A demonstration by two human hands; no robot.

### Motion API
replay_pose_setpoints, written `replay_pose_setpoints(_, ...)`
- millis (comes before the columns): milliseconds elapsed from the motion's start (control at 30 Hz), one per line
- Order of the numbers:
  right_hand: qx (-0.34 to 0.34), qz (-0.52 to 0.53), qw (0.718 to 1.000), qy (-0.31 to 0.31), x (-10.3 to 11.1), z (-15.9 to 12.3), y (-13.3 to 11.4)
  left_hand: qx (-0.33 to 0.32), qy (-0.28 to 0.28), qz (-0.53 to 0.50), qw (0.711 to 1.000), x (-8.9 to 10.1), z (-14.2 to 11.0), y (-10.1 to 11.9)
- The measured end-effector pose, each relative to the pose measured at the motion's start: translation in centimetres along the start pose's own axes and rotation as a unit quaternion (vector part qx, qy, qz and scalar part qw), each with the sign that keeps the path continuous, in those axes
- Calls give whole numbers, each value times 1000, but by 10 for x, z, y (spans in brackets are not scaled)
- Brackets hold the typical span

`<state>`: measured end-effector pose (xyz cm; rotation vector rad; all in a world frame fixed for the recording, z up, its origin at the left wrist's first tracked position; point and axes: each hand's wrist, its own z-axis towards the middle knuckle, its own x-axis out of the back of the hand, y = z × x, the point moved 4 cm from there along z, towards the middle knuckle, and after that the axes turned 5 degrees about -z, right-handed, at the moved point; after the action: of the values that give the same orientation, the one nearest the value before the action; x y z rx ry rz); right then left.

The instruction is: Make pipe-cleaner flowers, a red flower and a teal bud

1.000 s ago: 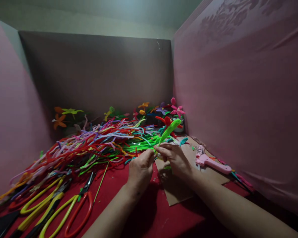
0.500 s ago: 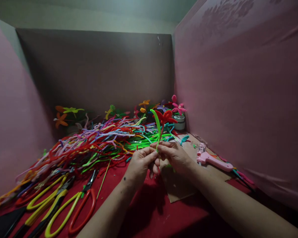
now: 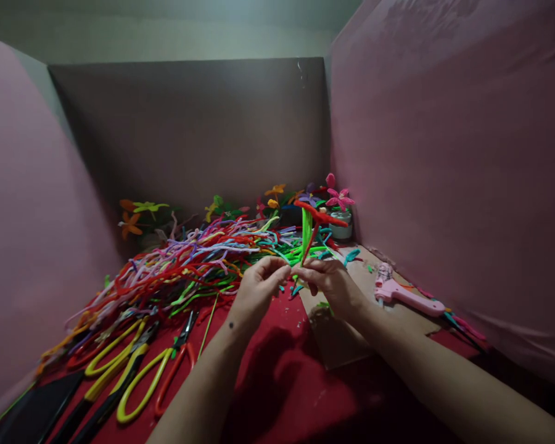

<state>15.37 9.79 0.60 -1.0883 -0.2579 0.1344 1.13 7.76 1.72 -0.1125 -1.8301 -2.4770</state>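
My right hand (image 3: 333, 285) pinches the lower stem of a red pipe-cleaner flower (image 3: 322, 217). The bloom is tipped, so its petals show nearly edge-on. Beside its stem rises a long bright green pipe-cleaner leaf (image 3: 306, 233), its base close to the same fingers. My left hand (image 3: 259, 288) is just to the left, thumb and forefinger pressed together by the right fingertips. Whatever lies between those left fingers is too small or hidden to make out. Behind both hands spreads a heap of coloured pipe cleaners (image 3: 203, 256).
Pliers (image 3: 128, 357) and scissors (image 3: 143, 387) lie front left on the red cloth (image 3: 277, 394). A pink glue gun (image 3: 409, 297) rests on cardboard (image 3: 340, 345) at right. Finished flowers line the back, including a pink one (image 3: 340, 198) in a small pot (image 3: 341, 226). Pink walls flank both sides.
The red flower and green leaf have turned, the bloom now seen from the side. My left fingers have shifted slightly left, away from the stem. The view has swung a little left.
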Motion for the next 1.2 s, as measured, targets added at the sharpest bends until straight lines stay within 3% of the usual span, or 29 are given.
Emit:
replay_pose_setpoints(100,-26,2,999,-31,-7,1,-2,19,-9,-60,998,4,0,-1)
replay_pose_setpoints(233,-60,26,993,-102,-23,1,-1,23,2,-49,999,3,-4,2)
replay_pose_setpoints(433,-87,50,982,-158,-40,4,-8,46,34,-25,998,13,-9,17)
replay_pose_setpoints(667,-99,89,955,-266,-48,3,1,40,-30,-43,998,20,-14,19)
replay_pose_setpoints(867,-148,195,928,-280,-56,-1,20,46,-91,-93,990,23,-12,2)
replay_pose_setpoints(1033,-150,261,906,-298,-59,-5,20,46,-82,-108,990,29,-13,-4)
replay_pose_setpoints(1133,-134,256,910,-298,-59,-5,21,53,-80,-102,990,28,-13,-7)
replay_pose_setpoints(1200,-114,228,928,-271,-57,-3,21,51,-67,-101,991,25,-13,-7)
